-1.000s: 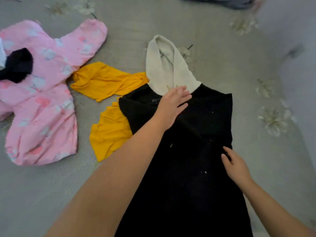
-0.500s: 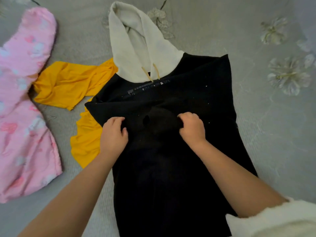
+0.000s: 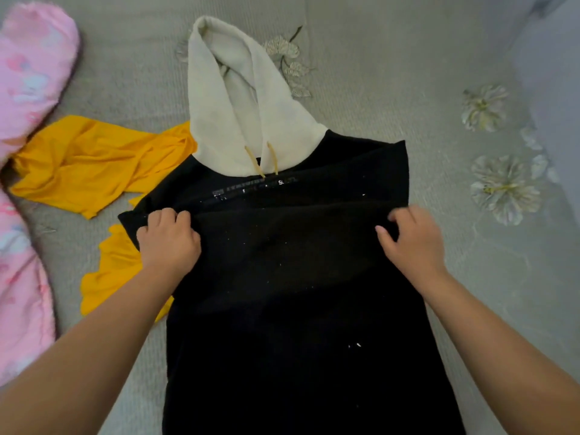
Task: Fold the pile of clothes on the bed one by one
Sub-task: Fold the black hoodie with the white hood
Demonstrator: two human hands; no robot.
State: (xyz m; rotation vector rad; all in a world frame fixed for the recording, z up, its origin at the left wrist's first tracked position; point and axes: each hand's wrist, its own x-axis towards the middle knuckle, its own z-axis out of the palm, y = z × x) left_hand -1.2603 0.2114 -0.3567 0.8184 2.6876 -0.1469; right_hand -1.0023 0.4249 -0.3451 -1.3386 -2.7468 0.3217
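We saw the black hoodie (image 3: 282,293) flat on the bed (image 3: 392,73), folded edge under our fingers, left hand (image 3: 169,240) curled pinching it, right hand (image 3: 411,243) gripping likewise

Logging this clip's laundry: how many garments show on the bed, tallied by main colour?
Black hoodie with cream hood: 1
Yellow garment: 1
Pink garment: 1
Total: 3

I'm looking down at a bedroom in a home — a grey bedspread (image 3: 392,73) stitched with pale flowers (image 3: 502,186) fills the view; clothes lie spread on it — a black hoodie (image 3: 298,293), a yellow top (image 3: 94,171), a pink fleece garment (image 3: 28,73).
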